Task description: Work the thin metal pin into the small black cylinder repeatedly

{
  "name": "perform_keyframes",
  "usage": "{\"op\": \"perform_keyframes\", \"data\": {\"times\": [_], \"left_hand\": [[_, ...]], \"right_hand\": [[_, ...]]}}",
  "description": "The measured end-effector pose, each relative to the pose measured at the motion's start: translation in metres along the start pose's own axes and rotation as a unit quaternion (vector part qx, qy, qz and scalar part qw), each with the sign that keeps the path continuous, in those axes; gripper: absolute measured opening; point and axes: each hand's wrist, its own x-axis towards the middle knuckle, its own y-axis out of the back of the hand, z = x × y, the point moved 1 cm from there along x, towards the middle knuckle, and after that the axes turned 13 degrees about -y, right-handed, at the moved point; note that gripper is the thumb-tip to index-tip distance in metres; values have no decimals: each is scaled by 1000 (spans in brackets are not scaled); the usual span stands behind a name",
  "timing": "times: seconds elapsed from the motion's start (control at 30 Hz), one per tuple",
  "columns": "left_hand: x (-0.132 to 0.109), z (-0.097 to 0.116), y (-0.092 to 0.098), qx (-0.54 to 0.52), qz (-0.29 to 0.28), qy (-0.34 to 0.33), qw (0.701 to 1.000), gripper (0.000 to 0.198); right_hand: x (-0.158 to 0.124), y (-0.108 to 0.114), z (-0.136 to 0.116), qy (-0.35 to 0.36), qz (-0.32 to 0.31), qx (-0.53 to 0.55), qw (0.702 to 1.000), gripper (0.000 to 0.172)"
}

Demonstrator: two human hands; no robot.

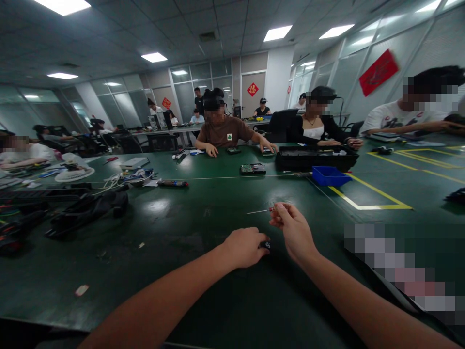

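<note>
My left hand (244, 247) rests on the green table (189, 228), its fingers closed round a small dark object (265, 245) that I cannot make out. Just to its right, my right hand (292, 228) is raised a little and pinches the handle of a thin screwdriver (263, 211). The screwdriver's metal shaft points left, level above the table. The two hands are a few centimetres apart.
A blue tray (329, 175), a black case (314, 157) and a circuit board (253, 168) lie across the table. Black bags (87, 208) and cables lie at the left. Several people sit around the table. Yellow tape (370, 198) marks the right side.
</note>
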Motion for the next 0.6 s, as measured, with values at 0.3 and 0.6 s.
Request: {"op": "perform_keyframes", "data": {"times": [0.3, 0.6], "left_hand": [[-6, -17, 16, -171, 44, 33, 984, 21], [-94, -89, 62, -541, 295, 212, 758, 19]], "right_hand": [[4, 1, 3, 9, -3, -3, 1000, 31], [0, 1, 1, -18, -26, -26, 999, 27]]}}
